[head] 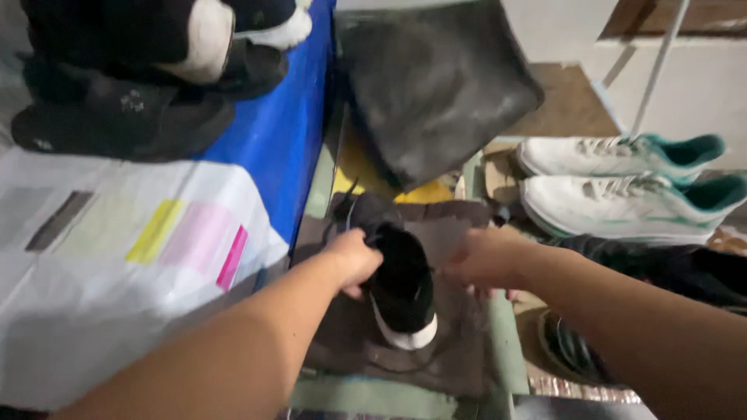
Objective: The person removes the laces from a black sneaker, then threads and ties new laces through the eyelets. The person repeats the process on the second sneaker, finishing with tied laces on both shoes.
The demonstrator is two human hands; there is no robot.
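A black shoe (403, 289) with a white sole stands on a dark brown cloth (459, 350) low in the middle of the view. My left hand (354, 260) grips the shoe's upper edge near its opening. My right hand (484, 260) rests just right of the shoe, touching the cloth and possibly the shoe's side; its fingers are curled and partly hidden. A black lace trails up from the shoe.
Black shoes (124, 85) sit on a blue sheet (284, 132) at upper left. A white plastic bag (117, 264) covers the left. A dark mat (432, 85) leans above. Two white and teal sneakers (630, 183) lie at right, dark items (685, 268) below them.
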